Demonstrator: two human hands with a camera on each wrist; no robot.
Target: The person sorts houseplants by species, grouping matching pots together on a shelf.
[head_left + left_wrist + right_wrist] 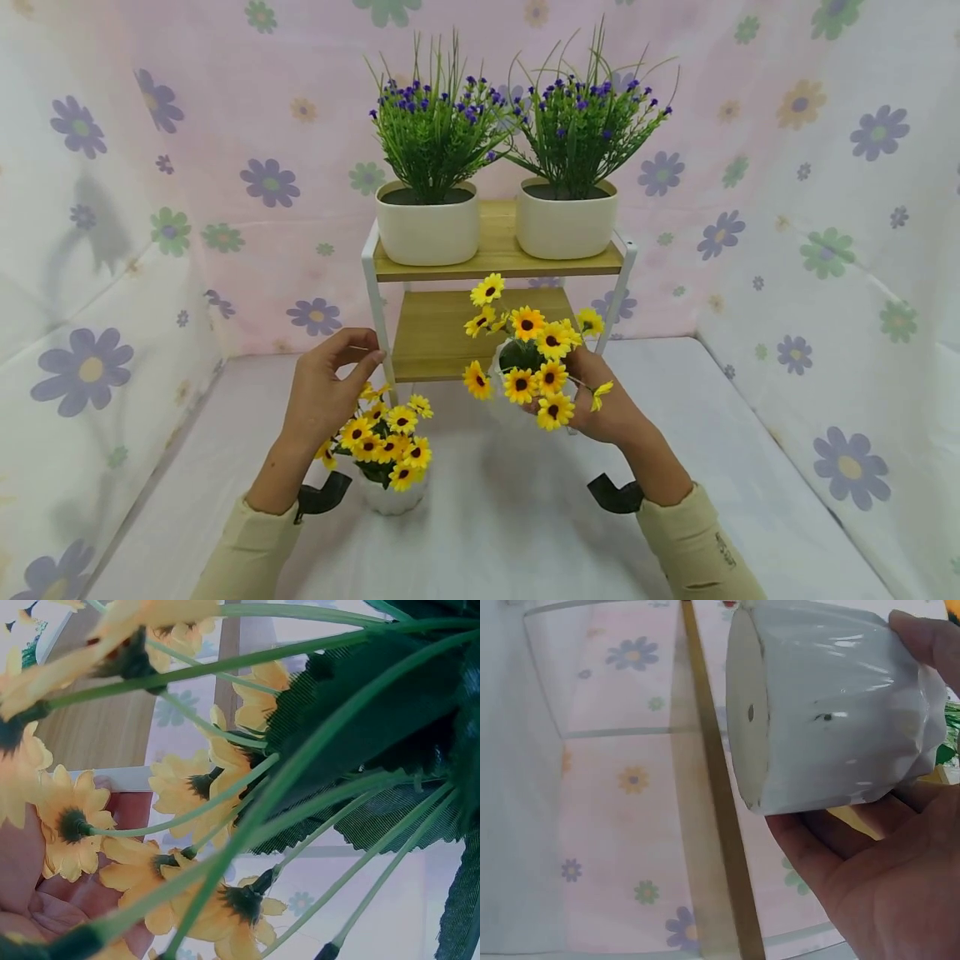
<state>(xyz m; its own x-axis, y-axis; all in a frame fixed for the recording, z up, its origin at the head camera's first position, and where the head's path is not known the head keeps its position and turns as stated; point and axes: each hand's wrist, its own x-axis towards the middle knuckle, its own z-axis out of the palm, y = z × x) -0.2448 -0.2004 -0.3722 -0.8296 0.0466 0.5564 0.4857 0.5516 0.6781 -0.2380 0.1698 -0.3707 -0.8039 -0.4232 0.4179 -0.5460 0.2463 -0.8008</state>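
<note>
My right hand (pixel 603 408) grips a white ribbed flowerpot (pixel 832 712) of yellow artificial flowers (pixel 551 375), raised in front of the shelf's lower board. In the right wrist view the pot lies sideways in the frame, thumb on one side and fingers on the other, its base showing a small hole. With thumb and fingertips, my left hand (pixel 322 392) pinches the white front left leg (pixel 378 312) of a two-tier shelf. A second pot of yellow flowers (pixel 386 446) stands on the table below that hand; its stems (pixel 300 772) cover much of the left wrist view.
The shelf's upper board (pixel 497 229) bears two cream planters (pixel 427 233) with purple-flowered grass. Behind the held flowers is the lower wooden board (pixel 435 325). A white cloth covers the table (pixel 487 533), and flower-printed fabric (pixel 270 242) encloses the back and sides.
</note>
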